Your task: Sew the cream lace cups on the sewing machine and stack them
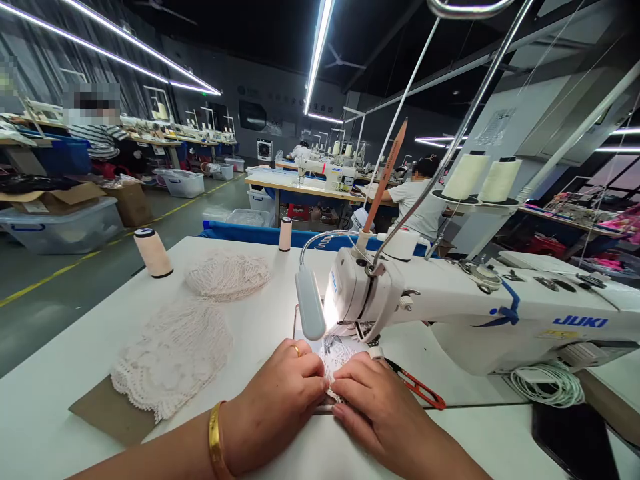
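Note:
Under the lit head of a white sewing machine [450, 293] lies a small piece of white lace [336, 360]. My left hand [280, 400] pinches its left edge, fingers curled, with a ring and a gold bracelet on that arm. My right hand [375, 400] is closed on the lace from the right, its fingertips nearly meeting the left ones. The needle area is partly hidden by the lamp [310, 303] and machine head. Left of my hands lie two heaps of cream lace, a larger one [175, 353] and a smaller one [227, 275] behind it.
Orange-handled snips [420, 389] lie right of my right hand. Thread cones stand at the table's back left [153, 253] and back edge [285, 235]. A brown card [115, 413] sits under the larger heap. A black object [575, 437] and coiled cord [547, 385] are at right. Other people sit farther off.

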